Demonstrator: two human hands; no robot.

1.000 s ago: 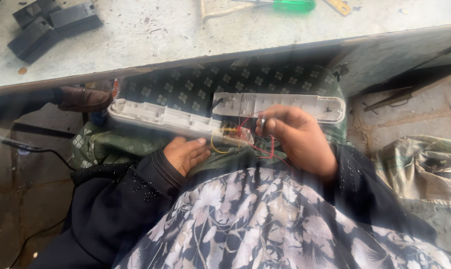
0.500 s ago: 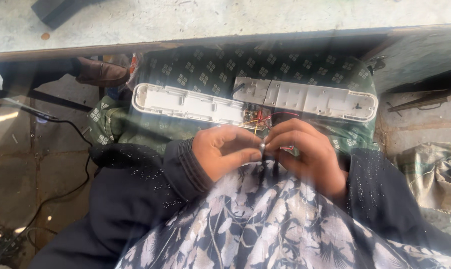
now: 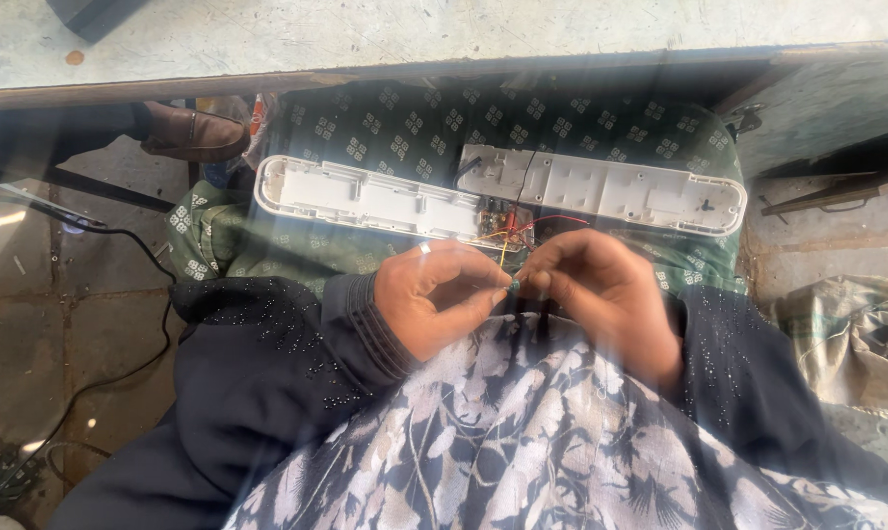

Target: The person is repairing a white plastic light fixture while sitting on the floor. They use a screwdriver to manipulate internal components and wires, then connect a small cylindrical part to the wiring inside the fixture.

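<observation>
I see my left hand (image 3: 434, 299) and my right hand (image 3: 601, 294) brought together over my lap, fingertips almost meeting. Between them they pinch a small greenish part (image 3: 514, 286) on the end of thin wires (image 3: 522, 234); the left thumb and forefinger are pressed together on it, and the right fingers are curled and closed in on it from the other side. The part itself is too small for me to tell what it is. A ring shows on one left finger.

The red and yellowish wires run up from the hands to a small circuit board (image 3: 503, 218) just above the fingertips. That board sits in the gap of an opened long white plastic casing (image 3: 365, 196), which lies across my knees just beyond both hands, its one half stretching off past the left hand and its other half (image 3: 621, 186) past the right. Under it is green patterned cloth (image 3: 415, 123).

Further beyond the hands runs the edge of the table (image 3: 365, 39). Out to the left of the left hand, a brown shoe (image 3: 194, 132) rests on the floor, and a black cable (image 3: 120, 236) trails there. To the right of the right hand lies a crumpled sack (image 3: 856, 334).
</observation>
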